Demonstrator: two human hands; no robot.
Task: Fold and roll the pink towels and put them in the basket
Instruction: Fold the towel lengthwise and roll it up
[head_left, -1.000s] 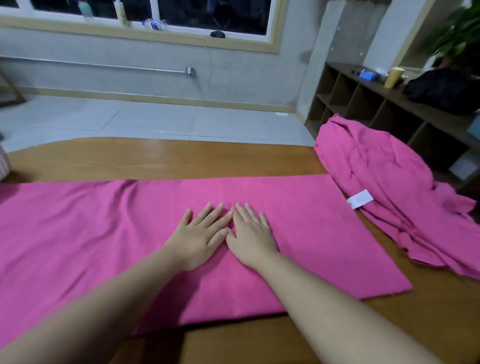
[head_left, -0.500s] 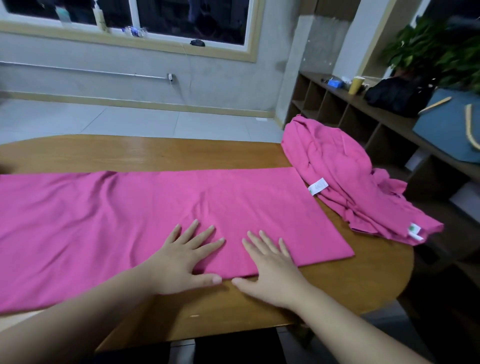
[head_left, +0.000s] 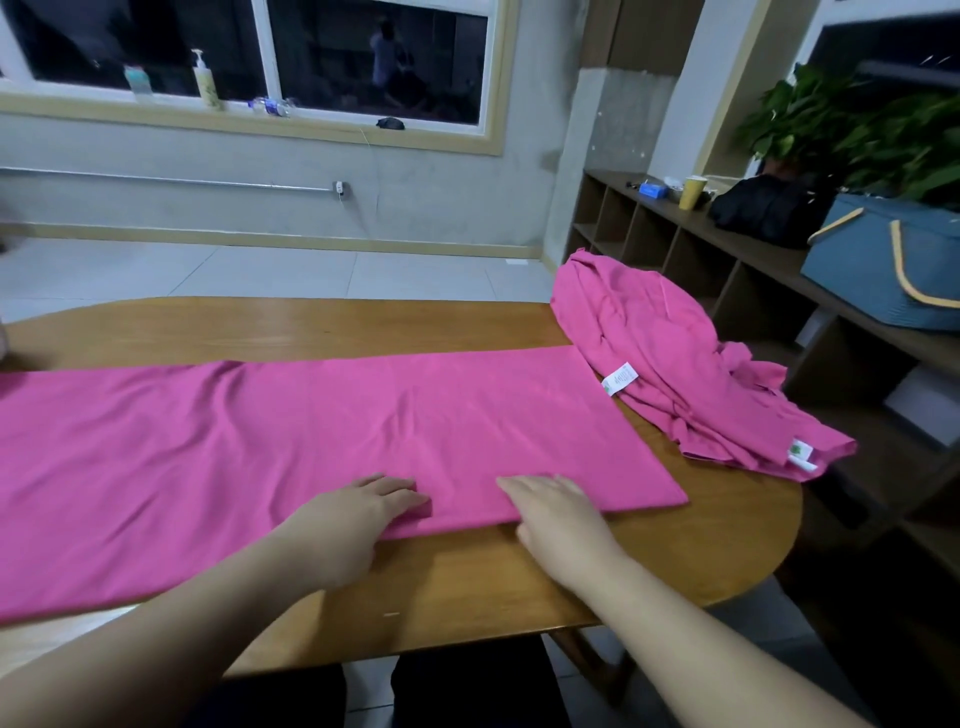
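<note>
Fingers (head_left: 395, 486) of the left hand (head_left: 353, 525) lie curled over the near edge of the pink towel (head_left: 311, 441), thumb hidden — whether they pinch the hem or only press on it cannot be told. Fingers of the right hand (head_left: 561, 512) are straight and close together, laid flat on the same edge, thumb on the wooden table (head_left: 467, 587) just below it. Head view, the only one: the towel lies as a long band across the table, its right end squared off, its left end running out of frame. A second pink towel (head_left: 670, 374) sits crumpled at the table's right end, partly hanging over the rim, white labels showing. The likely basket (head_left: 888, 265) — blue, with yellow handles — stands on the shelf unit (head_left: 727, 249) to the right, well apart from both towels. Judgement: the step in hand is another lengthwise fold, with rolling not yet begun. To do it well, take the near edge at two points, carry it evenly to the far edge, match the hems, then smooth outward so no creases get rolled in.
</note>
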